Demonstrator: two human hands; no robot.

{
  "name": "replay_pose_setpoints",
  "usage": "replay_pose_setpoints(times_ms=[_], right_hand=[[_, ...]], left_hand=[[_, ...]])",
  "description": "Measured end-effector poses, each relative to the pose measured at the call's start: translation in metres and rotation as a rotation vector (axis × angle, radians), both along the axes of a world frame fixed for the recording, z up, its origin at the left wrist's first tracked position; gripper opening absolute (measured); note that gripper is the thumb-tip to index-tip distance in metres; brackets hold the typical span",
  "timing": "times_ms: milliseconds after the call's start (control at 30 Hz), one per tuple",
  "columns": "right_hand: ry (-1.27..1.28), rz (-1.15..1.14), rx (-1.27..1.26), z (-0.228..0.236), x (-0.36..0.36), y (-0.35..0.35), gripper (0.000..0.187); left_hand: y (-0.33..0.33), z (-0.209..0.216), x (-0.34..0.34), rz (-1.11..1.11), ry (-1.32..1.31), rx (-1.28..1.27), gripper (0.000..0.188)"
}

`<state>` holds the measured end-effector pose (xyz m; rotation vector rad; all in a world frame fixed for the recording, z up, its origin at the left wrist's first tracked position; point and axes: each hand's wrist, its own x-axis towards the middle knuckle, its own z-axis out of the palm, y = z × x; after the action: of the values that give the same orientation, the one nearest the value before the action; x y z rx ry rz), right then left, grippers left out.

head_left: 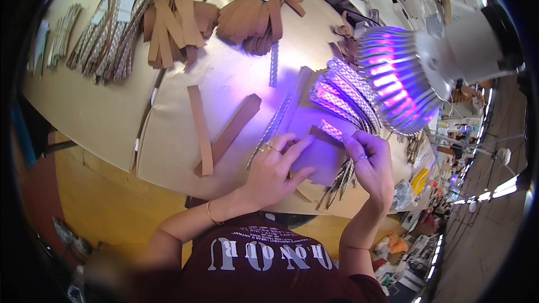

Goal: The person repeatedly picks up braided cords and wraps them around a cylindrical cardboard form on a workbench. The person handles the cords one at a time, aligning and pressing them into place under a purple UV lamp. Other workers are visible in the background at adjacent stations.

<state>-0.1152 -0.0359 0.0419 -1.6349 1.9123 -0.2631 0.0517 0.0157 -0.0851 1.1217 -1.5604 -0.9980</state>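
Fingers apart and holding nothing, my left hand (281,164) rests at the left edge of a brown sheet (323,171). A long braided strip (274,126) lies just beyond it and runs toward its wrist. My right hand (368,163) is closed in a pinch on the near end of a short braided strip (330,129). This strip glows purple under the lamp and lies along a dark brown leather strip (323,134), which reaches the same fingertips. Whether both are gripped cannot be seen. Behind my right hand, a bundle of braided strips (348,92) fans across the sheet.
A big ribbed lamp (401,78) hangs close beyond my right hand, casting purple light. Two loose brown strips (200,129) lie left of my hands. Bundles of brown strips (252,17) and braided strips (115,28) sit along the table's far side.
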Motion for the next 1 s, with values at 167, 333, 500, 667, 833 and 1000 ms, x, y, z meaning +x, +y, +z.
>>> replay_pose_setpoints(times_ms=[167,333,500,667,833,1000], right_hand=[[0.053,-0.01,0.094,-0.006,0.01,-0.005,0.028],[0.139,-0.016,0.118,-0.011,0.02,-0.01,0.028],[0.224,-0.002,0.09,-0.009,0.027,-0.011,0.027],[0.239,0.013,0.071,-0.009,0.03,-0.012,0.026],[0.265,0.007,0.059,-0.01,0.032,-0.011,0.027],[0.306,0.017,0.071,-0.007,0.036,-0.013,0.028]], left_hand=[[0.003,-0.007,-0.009,-0.066,0.026,0.063,0.058],[0.004,-0.01,-0.007,-0.073,0.025,0.057,0.059],[0.004,-0.014,-0.008,-0.047,0.022,0.001,0.058],[0.003,-0.013,-0.006,-0.07,0.028,0.02,0.058],[0.002,-0.012,-0.007,-0.062,0.012,0.007,0.059],[0.003,-0.011,-0.006,-0.066,-0.003,0.026,0.059]])
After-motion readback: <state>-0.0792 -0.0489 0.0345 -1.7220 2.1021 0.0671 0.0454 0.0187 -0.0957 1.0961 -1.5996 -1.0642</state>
